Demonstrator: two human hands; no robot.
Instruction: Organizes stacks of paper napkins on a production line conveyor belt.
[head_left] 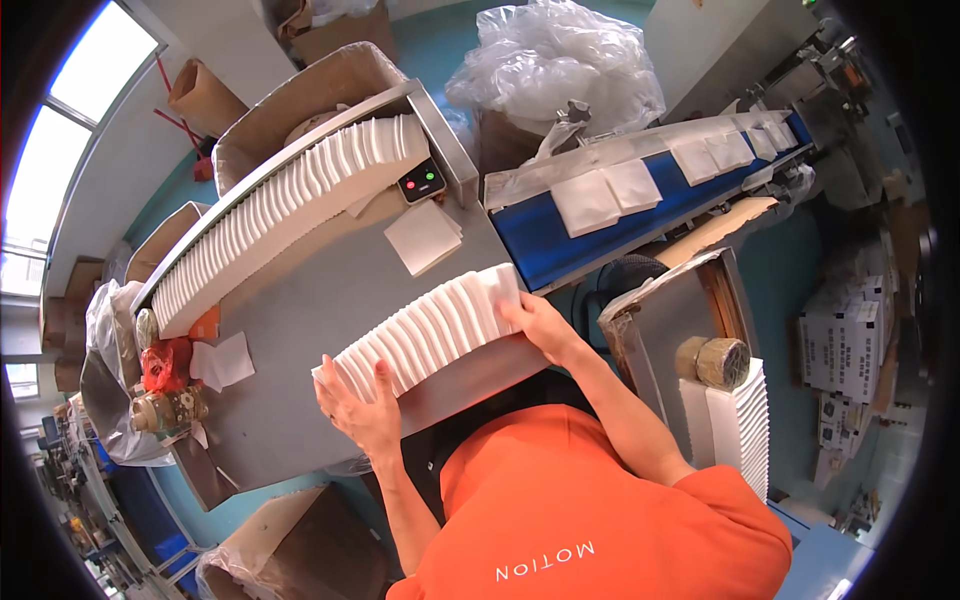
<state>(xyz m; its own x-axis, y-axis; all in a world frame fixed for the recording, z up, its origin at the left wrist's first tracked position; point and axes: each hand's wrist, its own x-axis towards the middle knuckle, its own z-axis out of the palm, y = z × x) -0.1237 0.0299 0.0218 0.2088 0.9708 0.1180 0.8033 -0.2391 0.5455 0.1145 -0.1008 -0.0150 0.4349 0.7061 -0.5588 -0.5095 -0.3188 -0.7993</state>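
A long row of folded white paper napkins [425, 335] lies along the near edge of the grey metal table [300, 290]. My left hand [362, 412] is at its left end, with thumb and fingers pressed around it. At the right end my right hand [540, 325] grips the last napkins, its fingers partly hidden by them. Together the two hands clamp the row from both ends. A longer row of white napkins [290, 215] stands along the far side of the table. Between the rows, a few loose napkins [423, 237] lie flat.
To the right, a blue conveyor belt [530, 245] carries several flat napkins. A small control box [421, 181] with lit buttons sits at the far corner. Red plastic [166, 364] and a tape roll [155, 412] lie at the left end. Cardboard boxes [290, 550] stand around the table.
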